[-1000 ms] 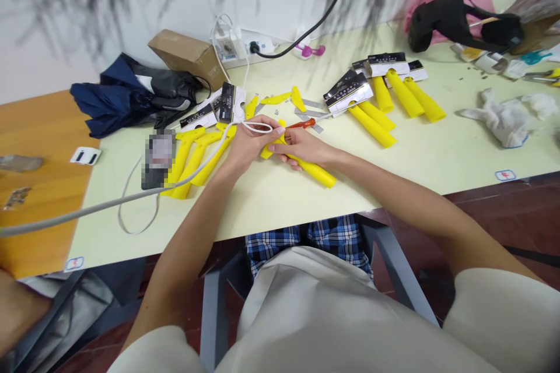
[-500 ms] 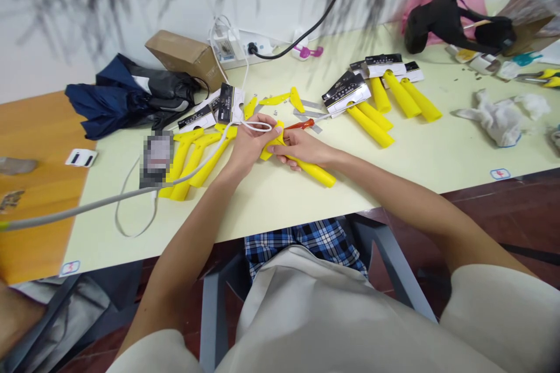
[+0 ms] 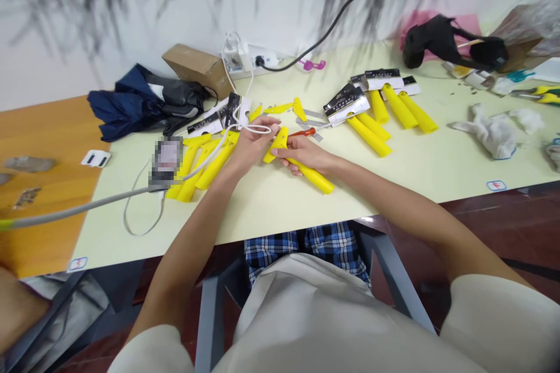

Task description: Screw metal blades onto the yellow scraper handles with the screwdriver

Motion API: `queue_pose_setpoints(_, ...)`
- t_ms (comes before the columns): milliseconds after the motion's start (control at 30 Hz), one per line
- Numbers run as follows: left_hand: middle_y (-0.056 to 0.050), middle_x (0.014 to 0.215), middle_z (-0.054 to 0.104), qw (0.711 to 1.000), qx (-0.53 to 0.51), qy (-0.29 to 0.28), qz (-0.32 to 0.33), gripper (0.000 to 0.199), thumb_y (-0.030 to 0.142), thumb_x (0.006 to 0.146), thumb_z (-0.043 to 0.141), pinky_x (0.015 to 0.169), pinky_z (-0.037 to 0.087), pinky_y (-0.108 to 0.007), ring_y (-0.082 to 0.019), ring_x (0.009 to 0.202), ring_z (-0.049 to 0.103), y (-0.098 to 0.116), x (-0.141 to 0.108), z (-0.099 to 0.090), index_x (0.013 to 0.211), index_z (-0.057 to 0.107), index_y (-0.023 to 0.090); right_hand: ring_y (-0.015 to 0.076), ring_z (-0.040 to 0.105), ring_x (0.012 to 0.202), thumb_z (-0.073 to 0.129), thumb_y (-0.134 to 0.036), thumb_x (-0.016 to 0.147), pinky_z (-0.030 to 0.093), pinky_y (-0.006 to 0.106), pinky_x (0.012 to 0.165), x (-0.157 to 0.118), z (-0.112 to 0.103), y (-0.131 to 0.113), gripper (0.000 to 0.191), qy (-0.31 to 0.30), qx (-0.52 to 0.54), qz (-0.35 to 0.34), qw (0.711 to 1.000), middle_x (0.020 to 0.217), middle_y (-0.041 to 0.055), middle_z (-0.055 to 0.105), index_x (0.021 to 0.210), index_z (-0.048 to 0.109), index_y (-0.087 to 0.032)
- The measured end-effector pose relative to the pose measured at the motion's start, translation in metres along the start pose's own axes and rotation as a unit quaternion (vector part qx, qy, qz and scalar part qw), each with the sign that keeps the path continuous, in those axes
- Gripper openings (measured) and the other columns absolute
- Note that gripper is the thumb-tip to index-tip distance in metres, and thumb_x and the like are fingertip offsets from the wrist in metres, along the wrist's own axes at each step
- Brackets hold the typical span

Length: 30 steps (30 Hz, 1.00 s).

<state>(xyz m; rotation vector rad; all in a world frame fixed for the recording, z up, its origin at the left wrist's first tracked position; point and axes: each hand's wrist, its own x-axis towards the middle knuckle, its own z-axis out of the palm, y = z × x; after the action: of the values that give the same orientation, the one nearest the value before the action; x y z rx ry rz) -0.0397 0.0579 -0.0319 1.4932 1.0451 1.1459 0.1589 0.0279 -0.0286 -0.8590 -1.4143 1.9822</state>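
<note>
My right hand (image 3: 306, 154) is wrapped round a yellow scraper (image 3: 312, 178), its long handle slanting down to the right and its flat head (image 3: 279, 141) up to the left. A small round hole or screw shows on the head. Just left of it, my left hand (image 3: 256, 143) has thumb and fingertips pinched together; what they hold, if anything, is too small to make out. A screwdriver with a red handle (image 3: 305, 132) lies against or behind my right fingers; whether they hold it, I cannot tell. Loose yellow head pieces (image 3: 280, 108) and thin grey blades (image 3: 312, 115) lie beyond my hands.
Yellow scrapers (image 3: 188, 166) lie left; carded ones (image 3: 400, 106) lie right. A white cable (image 3: 210, 164) crosses before my left forearm. Behind are a folded umbrella (image 3: 120, 105), a cardboard box (image 3: 196, 67) and a power strip (image 3: 266, 61). Crumpled white gloves (image 3: 492, 131) lie right.
My left thumb and fingers have come off the scraper's head and sit slightly to its left, so more of the head shows. The right hand keeps its grip. The whole view has shifted a little.
</note>
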Motion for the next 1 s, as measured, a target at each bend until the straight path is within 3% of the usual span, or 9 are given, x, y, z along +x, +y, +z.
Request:
queue_pose_setpoints(100,-0.011,0.107,0.084,0.999,0.047,-0.014,0.024,0.047,0.065,0.096,0.079,0.089,0.057,-0.034,-0.023,0.103,0.077,0.001,0.023,-0.001,0.111,0.080,0.021,0.0085,0.049,0.049,0.092,-0.046,0.096,0.046,0.021,0.041,0.001,-0.001,0.000,0.044,-0.008,0.024,0.004,1.000,0.067,-0.0023,0.059,0.081,0.063,-0.018)
queue_pose_setpoints(200,-0.012,0.110,0.086,0.984,0.134,-0.100,0.062,0.040,0.059,0.095,0.078,0.093,0.057,-0.037,-0.026,0.103,0.077,0.004,0.059,0.010,0.105,0.083,0.020,0.0079,0.048,0.048,0.095,-0.048,0.092,0.046,0.022,0.041,0.002,-0.002,0.000,0.046,-0.014,0.046,0.003,0.999,0.069,-0.0019,0.061,0.080,0.064,-0.017)
queue_pose_setpoints(300,-0.011,0.106,0.087,0.938,0.247,-0.231,0.076,0.028,0.046,0.088,0.080,0.091,0.056,-0.038,-0.028,0.100,0.076,0.009,0.100,0.033,0.098,0.088,0.022,0.0078,0.048,0.049,0.096,-0.050,0.091,0.046,0.022,0.040,0.002,-0.003,0.000,0.048,-0.004,0.066,0.005,0.998,0.070,-0.0023,0.060,0.079,0.062,-0.017)
queue_pose_setpoints(433,-0.009,0.094,0.084,0.865,0.345,-0.349,0.103,0.020,0.032,0.071,0.087,0.090,0.055,-0.038,-0.028,0.092,0.073,0.017,0.143,0.067,0.087,0.088,0.021,0.0079,0.047,0.050,0.098,-0.047,0.088,0.046,0.022,0.040,0.004,-0.006,0.001,0.048,-0.004,0.080,0.018,0.997,0.071,-0.0016,0.061,0.080,0.061,-0.018)
queue_pose_setpoints(533,-0.008,0.086,0.083,0.835,0.379,-0.394,0.067,0.016,0.032,0.067,0.088,0.086,0.054,-0.036,-0.027,0.086,0.072,0.021,0.156,0.080,0.080,0.086,0.022,0.0083,0.047,0.051,0.099,-0.047,0.088,0.046,0.022,0.041,0.006,-0.009,0.003,0.048,-0.002,0.084,0.025,0.996,0.072,-0.0009,0.061,0.081,0.061,-0.018)
queue_pose_setpoints(667,-0.008,0.086,0.084,0.826,0.390,-0.406,0.026,0.019,0.036,0.068,0.087,0.078,0.053,-0.035,-0.026,0.080,0.072,0.032,0.155,0.080,0.078,0.084,0.021,0.0088,0.049,0.051,0.101,-0.047,0.085,0.048,0.023,0.041,0.008,-0.009,0.004,0.048,-0.001,0.077,0.022,0.997,0.074,-0.0001,0.063,0.081,0.062,-0.018)
queue_pose_setpoints(767,-0.010,0.091,0.085,0.870,0.339,-0.356,0.036,0.027,0.043,0.073,0.087,0.077,0.054,-0.034,-0.025,0.081,0.074,0.048,0.149,0.064,0.086,0.084,0.019,0.0088,0.049,0.050,0.101,-0.047,0.085,0.048,0.024,0.040,0.008,-0.009,0.003,0.048,-0.004,0.077,0.011,0.997,0.072,-0.0010,0.063,0.080,0.064,-0.017)
queue_pose_setpoints(867,-0.011,0.089,0.083,0.945,0.247,-0.201,0.075,0.037,0.052,0.077,0.091,0.075,0.055,-0.034,-0.023,0.081,0.073,0.060,0.131,0.032,0.090,0.085,0.019,0.0081,0.048,0.050,0.100,-0.048,0.086,0.047,0.023,0.040,0.008,-0.010,0.003,0.048,-0.009,0.077,0.002,0.997,0.071,-0.0014,0.062,0.080,0.064,-0.016)
queue_pose_setpoints(1000,-0.005,0.079,0.078,0.991,0.124,0.004,0.055,0.047,0.061,0.072,0.099,0.064,0.049,-0.032,-0.019,0.069,0.066,0.051,0.080,-0.013,0.095,0.087,0.021,0.0073,0.047,0.050,0.098,-0.048,0.088,0.046,0.022,0.041,0.007,-0.011,0.002,0.046,-0.005,0.080,-0.010,0.997,0.072,-0.0026,0.062,0.084,0.063,-0.017)
